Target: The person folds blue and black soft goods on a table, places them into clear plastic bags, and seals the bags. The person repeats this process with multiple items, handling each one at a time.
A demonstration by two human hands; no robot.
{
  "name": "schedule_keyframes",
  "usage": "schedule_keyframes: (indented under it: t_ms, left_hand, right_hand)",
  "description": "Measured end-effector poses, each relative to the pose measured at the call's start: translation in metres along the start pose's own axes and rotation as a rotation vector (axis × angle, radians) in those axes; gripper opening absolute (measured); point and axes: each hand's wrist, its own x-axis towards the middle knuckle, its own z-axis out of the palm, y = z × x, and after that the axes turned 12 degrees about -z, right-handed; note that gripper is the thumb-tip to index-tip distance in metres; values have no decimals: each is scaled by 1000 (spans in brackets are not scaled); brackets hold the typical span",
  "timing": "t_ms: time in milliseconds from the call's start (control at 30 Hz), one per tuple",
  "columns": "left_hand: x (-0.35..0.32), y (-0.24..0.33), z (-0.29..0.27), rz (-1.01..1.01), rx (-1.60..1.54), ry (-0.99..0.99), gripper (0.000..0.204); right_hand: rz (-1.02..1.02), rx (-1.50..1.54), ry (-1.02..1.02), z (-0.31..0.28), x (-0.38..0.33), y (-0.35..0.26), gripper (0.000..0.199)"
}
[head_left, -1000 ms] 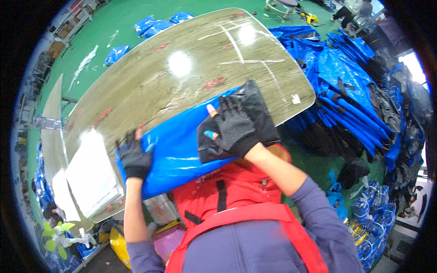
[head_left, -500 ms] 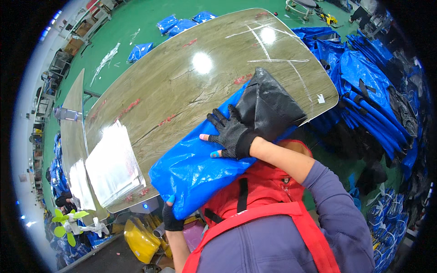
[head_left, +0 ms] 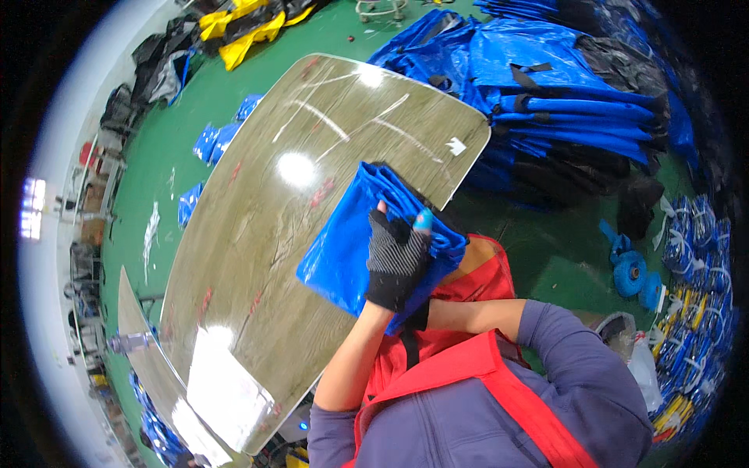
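Note:
A blue tarpaulin [head_left: 335, 265], folded into a thick bundle with a black part showing at its far right edge, lies across the near right edge of the table. My left hand [head_left: 394, 261], in a black fingerless glove, is on top of the bundle with its fingers bent into the folds. Blue tape wraps its thumb, which sits apart on the right. My right hand [head_left: 419, 316] is at the near side of the bundle; only the glove's cuff shows, and the fingers are hidden beneath the tarpaulin.
The wood-patterned table [head_left: 257, 210] carries a stack of white sheets [head_left: 226, 382] at its near left. A tall pile of folded blue tarpaulins [head_left: 562, 101] stands beyond the right edge. Blue tape rolls [head_left: 628, 269] and tied bundles [head_left: 694, 312] lie on the floor at right.
The tarpaulin has been folded from a long piece into a compact bundle. My left hand has come up onto it, and my right hand has gone from its top to underneath. The view has turned.

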Motion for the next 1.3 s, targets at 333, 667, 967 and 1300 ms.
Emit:
schedule_keyframes:
  t_ms: [333, 667, 967, 1300]
  left_hand:
    - [61, -22, -11, 704, 995, -46, 61]
    - [63, -51, -2, 592, 981, 98, 69]
    - [119, -52, -52, 679, 935, -185, 47]
    - [52, -107, -92, -193, -830, -623, 95]
  right_hand:
    - [55, 30, -33, 5, -9, -10, 45]
    - [309, -434, -886, -86, -10, -173, 50]
    - [-763, -1131, 77, -163, -14, -90, 69]
    - [-284, -353, 340, -165, -4, -111, 50]
